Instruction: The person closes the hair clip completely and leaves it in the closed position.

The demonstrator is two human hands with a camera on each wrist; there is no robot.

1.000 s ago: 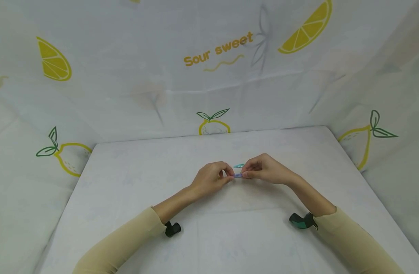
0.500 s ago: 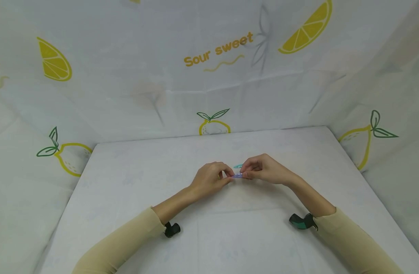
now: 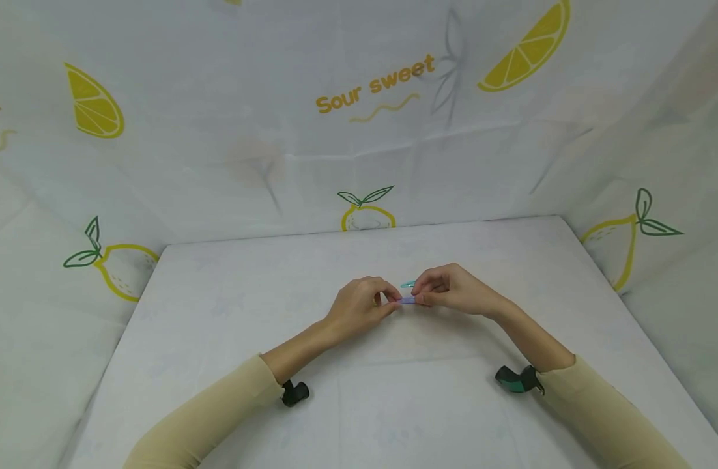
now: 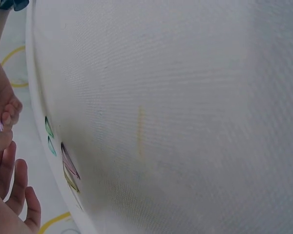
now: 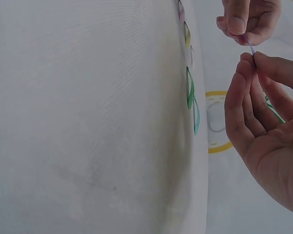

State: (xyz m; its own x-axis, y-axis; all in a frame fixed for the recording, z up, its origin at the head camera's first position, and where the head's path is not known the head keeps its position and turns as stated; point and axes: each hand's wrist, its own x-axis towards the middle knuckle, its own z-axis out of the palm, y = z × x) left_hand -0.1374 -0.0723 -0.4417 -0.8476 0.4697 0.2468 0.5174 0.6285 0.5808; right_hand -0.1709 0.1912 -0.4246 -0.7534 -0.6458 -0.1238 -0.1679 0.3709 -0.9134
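A purple snap hair clip (image 3: 407, 301) is stretched between both hands above the white table. My left hand (image 3: 361, 306) pinches its left end between thumb and fingers. At the other end, the thumb and fingers of my right hand (image 3: 457, 290) pinch it; in the right wrist view the clip (image 5: 250, 46) appears as a thin strip seen edge-on. Just behind the hands lies a teal hair clip (image 3: 408, 284), partly covered by the right fingers. Whether the held clip is snapped or unsnapped is too small to tell.
More clips lie on the table in the left wrist view: a green clip (image 4: 48, 126), a pink clip (image 4: 70, 162) and a yellow clip (image 4: 70, 180). A white lemon-print curtain (image 3: 230, 189) stands behind the table (image 3: 242, 273). Wrist cameras (image 3: 295, 394) hang under both sleeves.
The purple clip has turned slightly between the fingers, and the right fingertips have shifted a little on it. Both arms stay in nearly the same place.
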